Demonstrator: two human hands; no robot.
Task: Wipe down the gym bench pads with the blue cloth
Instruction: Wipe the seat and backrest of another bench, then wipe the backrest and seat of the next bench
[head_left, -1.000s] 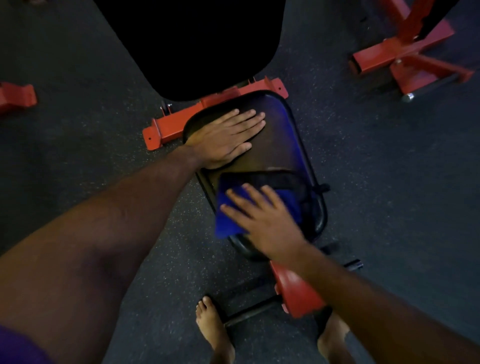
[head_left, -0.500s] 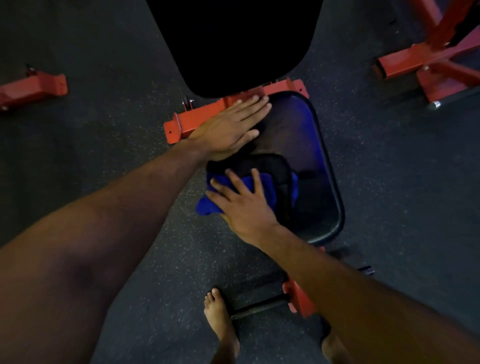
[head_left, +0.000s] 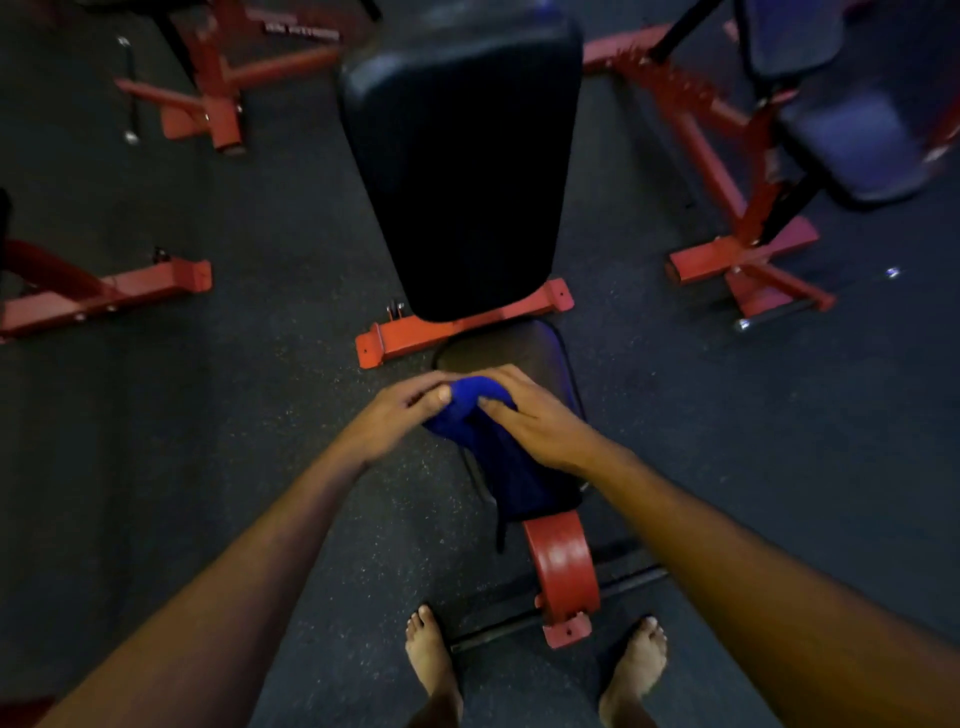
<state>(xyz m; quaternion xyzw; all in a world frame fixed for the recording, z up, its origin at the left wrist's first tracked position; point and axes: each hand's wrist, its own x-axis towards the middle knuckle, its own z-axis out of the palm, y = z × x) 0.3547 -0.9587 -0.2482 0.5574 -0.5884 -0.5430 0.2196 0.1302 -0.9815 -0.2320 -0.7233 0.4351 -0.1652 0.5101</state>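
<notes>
Both hands pinch blue cloth (head_left: 470, 415) over seat pad's (head_left: 511, 345) left edge.

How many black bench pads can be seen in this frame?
4: the back pad at top centre, the seat pad under the hands and blue cloth, and two pads on the neighbouring bench at upper right. Others may lie outside the frame.
</notes>
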